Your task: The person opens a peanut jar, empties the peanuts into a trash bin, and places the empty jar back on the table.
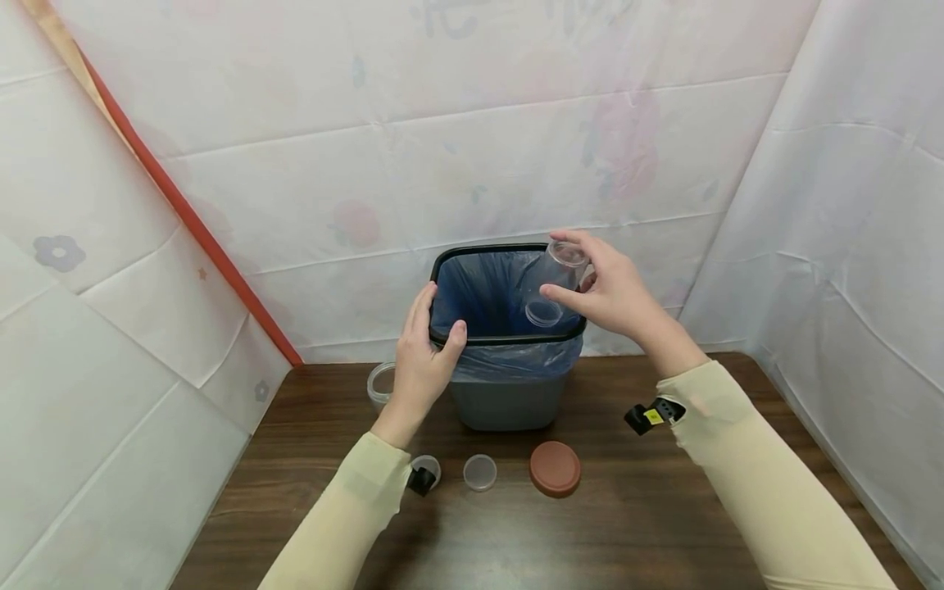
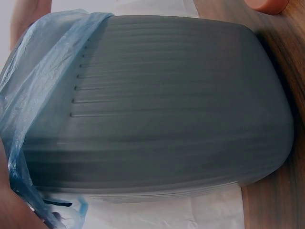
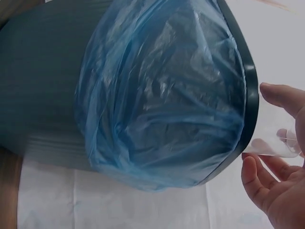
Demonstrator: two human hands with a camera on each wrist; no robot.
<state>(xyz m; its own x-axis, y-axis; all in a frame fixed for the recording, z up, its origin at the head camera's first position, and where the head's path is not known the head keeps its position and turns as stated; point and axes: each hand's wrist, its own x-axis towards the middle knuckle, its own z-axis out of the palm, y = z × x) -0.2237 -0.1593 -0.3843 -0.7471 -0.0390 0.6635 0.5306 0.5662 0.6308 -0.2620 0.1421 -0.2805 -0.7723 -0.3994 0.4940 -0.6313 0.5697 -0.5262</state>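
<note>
My right hand grips a clear plastic jar between thumb and fingers. The jar is tilted over the right part of the opening of a grey trash bin, lined with a blue bag. In the right wrist view the jar shows beyond the bin's black rim. My left hand touches the bin's front left corner, fingers fairly straight along the side and thumb by the front rim. Only an edge of the left hand shows in the left wrist view.
Another clear jar stands left of the bin, partly behind my left hand. In front lie a clear round lid, a pale round piece half covered by the left wrist strap, and a reddish-brown lid. White cloth walls surround the wooden table.
</note>
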